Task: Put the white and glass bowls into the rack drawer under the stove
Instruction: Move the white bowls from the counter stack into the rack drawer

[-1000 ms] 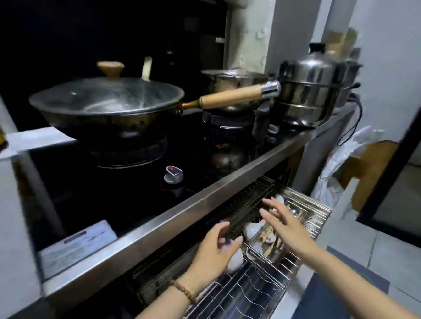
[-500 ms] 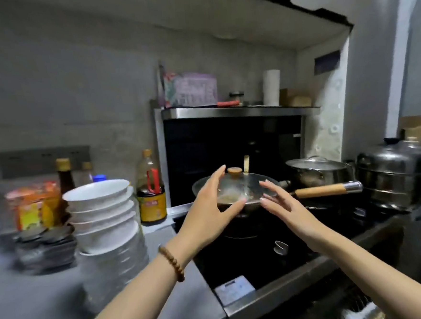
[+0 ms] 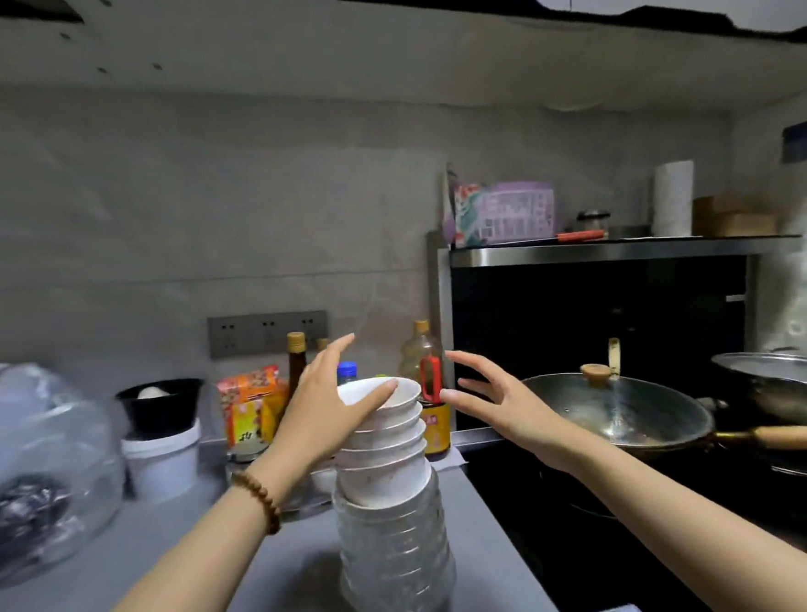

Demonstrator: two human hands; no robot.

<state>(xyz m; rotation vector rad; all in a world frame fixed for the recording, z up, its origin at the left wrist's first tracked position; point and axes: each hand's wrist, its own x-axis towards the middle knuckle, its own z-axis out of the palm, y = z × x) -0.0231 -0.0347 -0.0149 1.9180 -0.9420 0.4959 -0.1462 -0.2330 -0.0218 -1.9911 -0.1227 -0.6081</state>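
Bowls stand stacked on the grey counter [image 3: 124, 578], near its right edge beside the stove: white bowls [image 3: 385, 443] nested on top, and under them a pile of ribbed glass bowls [image 3: 398, 559]. The whole stack leans a little.

The person's left hand [image 3: 325, 409] is at the top white bowl, thumb lying across its rim and fingers spread open behind it; it is not closed on the bowl. A brown bead bracelet [image 3: 260, 500] circles that wrist. The right hand [image 3: 489, 400] hangs in the air just right of the stack, fingers apart and curved toward it, touching nothing.

Behind the stack stands a sauce bottle [image 3: 427, 395] with a red handle, and further left a dark bottle [image 3: 296, 361], an orange snack packet [image 3: 250, 402] and a white tub [image 3: 161, 459] with a black bowl [image 3: 160, 406] set in it. A crumpled clear plastic bag [image 3: 36, 475] fills the far left.

To the right, on the black stove [image 3: 548, 496], sits a lidded wok [image 3: 614, 410] with a wooden handle.
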